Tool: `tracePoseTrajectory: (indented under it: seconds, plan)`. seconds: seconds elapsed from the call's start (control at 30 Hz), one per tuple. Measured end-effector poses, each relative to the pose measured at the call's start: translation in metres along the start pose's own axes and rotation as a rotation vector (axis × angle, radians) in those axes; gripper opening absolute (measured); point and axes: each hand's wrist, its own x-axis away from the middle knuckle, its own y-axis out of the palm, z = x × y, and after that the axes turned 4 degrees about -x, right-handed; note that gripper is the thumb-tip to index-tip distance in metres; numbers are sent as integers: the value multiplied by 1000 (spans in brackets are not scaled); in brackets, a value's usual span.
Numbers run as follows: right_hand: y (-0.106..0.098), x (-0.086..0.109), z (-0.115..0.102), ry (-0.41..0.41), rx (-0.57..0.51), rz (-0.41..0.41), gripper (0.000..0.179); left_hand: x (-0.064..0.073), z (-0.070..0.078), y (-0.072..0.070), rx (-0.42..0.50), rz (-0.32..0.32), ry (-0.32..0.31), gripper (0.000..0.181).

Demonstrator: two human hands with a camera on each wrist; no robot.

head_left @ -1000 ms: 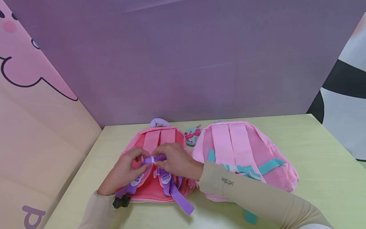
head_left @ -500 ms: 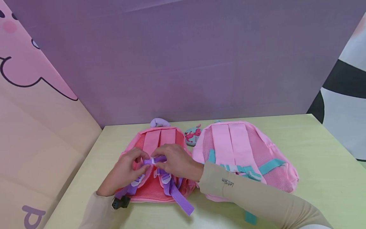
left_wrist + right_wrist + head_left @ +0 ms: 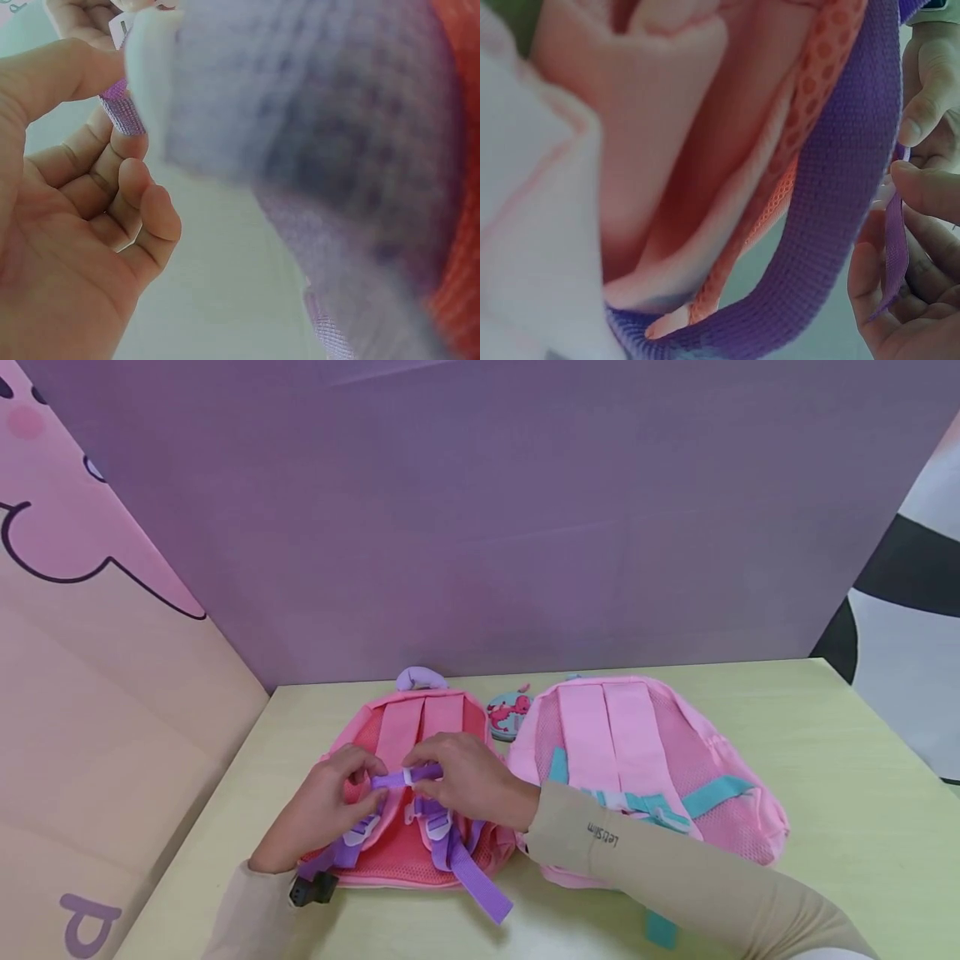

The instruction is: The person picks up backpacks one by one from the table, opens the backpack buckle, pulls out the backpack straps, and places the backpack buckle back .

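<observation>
Purple strap: we are holding this narrow purple strap point(image 3: 388, 780) stretched level between our hands, above the back of the coral-pink backpack point(image 3: 400, 727).
Left hand: our left hand point(image 3: 326, 802) is pinching the strap's left part between thumb and forefinger; the wrist view is showing a short webbing end point(image 3: 124, 116) hanging beside those fingers.
Right hand: our right hand point(image 3: 480, 781) is gripping the strap from the other side, its fingertips touching the white buckle point(image 3: 407, 776).
Coral-pink backpack: it is lying back side up directly beneath both hands, its lavender handle point(image 3: 422, 677) pointing away from us.
Done, as we are judging it: the strap is already spanning the gap between our hands, with the buckle between our fingertips.
Left, as we are judging it: we are not seeing whether the buckle is fastened, so the work on it is seeming unfinished; both hands are keeping their grip on the strap.
Loose webbing tail: this wide purple tail point(image 3: 480, 887) is hanging free below our right hand.
Pale pink backpack: we are leaving it untouched by our fingers, right of our right hand point(image 3: 678, 727); our sleeved forearm is crossing over it and partly hiding its teal strap point(image 3: 716, 796).
</observation>
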Motion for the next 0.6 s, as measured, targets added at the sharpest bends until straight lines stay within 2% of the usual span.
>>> tracePoseTrajectory:
  seconds: [0.33,0.6]
  plan:
    - [0,0,-2,1,29,5,35,-2,1,0,-8,6,29,35]
    - [-4,0,-5,-12,29,5,34,-3,1,0,-16,7,28,33]
